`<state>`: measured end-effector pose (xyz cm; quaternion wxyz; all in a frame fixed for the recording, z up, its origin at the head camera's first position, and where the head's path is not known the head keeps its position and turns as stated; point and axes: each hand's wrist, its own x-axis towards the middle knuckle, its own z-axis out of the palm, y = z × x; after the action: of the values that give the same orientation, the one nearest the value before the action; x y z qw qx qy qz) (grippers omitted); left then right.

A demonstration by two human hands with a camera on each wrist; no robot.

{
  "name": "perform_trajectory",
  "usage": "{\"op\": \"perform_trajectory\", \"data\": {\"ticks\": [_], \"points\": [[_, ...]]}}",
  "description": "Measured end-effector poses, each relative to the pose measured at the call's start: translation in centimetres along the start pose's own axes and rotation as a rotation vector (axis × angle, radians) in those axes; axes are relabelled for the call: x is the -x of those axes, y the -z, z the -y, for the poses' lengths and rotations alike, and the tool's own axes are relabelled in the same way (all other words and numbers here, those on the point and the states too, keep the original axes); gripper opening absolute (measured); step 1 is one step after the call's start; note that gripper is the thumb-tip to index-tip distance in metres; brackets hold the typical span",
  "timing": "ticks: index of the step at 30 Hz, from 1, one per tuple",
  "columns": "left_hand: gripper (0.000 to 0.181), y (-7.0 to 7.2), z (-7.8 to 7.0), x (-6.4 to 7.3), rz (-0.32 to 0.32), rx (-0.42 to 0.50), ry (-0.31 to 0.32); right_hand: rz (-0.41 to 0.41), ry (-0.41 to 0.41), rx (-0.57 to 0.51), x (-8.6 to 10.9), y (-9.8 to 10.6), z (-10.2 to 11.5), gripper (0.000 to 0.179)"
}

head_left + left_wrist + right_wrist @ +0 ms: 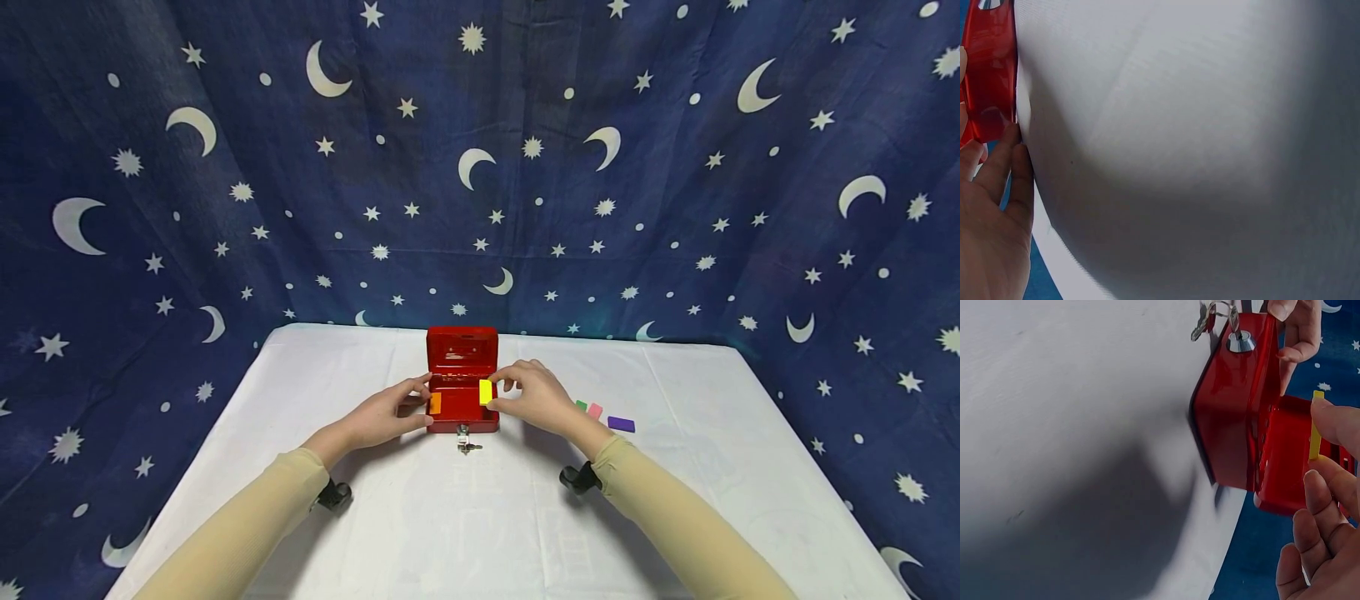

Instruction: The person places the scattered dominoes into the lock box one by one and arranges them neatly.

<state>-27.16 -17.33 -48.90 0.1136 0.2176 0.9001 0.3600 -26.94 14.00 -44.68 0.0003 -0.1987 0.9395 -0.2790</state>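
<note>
A red cash box (463,427) stands on the table with its lid (462,348) raised. My left hand (386,410) grips the box's left side, thumb near the front corner and fingers toward the back; the left wrist view shows fingers (1000,162) against the red metal. Inside, along the left wall, is an orange block (435,403). Over the right part of the box, my right hand (534,393) pinches a thin yellow block (1316,425) between thumb and finger, its other fingers loosely bent. Keys (1213,319) hang from the front lock (1241,341).
Right of the box, beyond the right hand, lie a purple block (621,424), a pink block (595,411) and a partly hidden green block (581,405). A white cloth (480,533) covers the table. Behind hangs a blue curtain (420,83) with moons and stars.
</note>
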Motion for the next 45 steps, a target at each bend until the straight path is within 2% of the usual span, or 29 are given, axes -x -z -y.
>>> {"op": "perform_trajectory", "data": {"ticks": [14,19,24,37,45], "points": [[0.040,0.1,-0.3,0.2,0.003,0.012,-0.006,0.008,0.021,0.013,-1.8,-1.7,1.3,0.041],[0.040,0.1,-0.4,0.1,0.003,-0.006,0.014,0.016,0.019,0.005,-2.3,-2.3,1.7,0.042],[0.039,0.1,-0.4,0.1,0.011,0.003,0.031,0.022,0.017,0.030,-2.9,-3.0,2.1,0.043],[0.036,0.1,-0.3,0.2,0.014,0.018,-0.009,0.037,0.067,0.119,-3.8,-4.4,2.9,0.044],[0.037,0.0,-0.1,0.1,0.012,0.019,-0.005,0.068,0.080,0.179,-4.4,-4.8,3.3,0.043]]}}
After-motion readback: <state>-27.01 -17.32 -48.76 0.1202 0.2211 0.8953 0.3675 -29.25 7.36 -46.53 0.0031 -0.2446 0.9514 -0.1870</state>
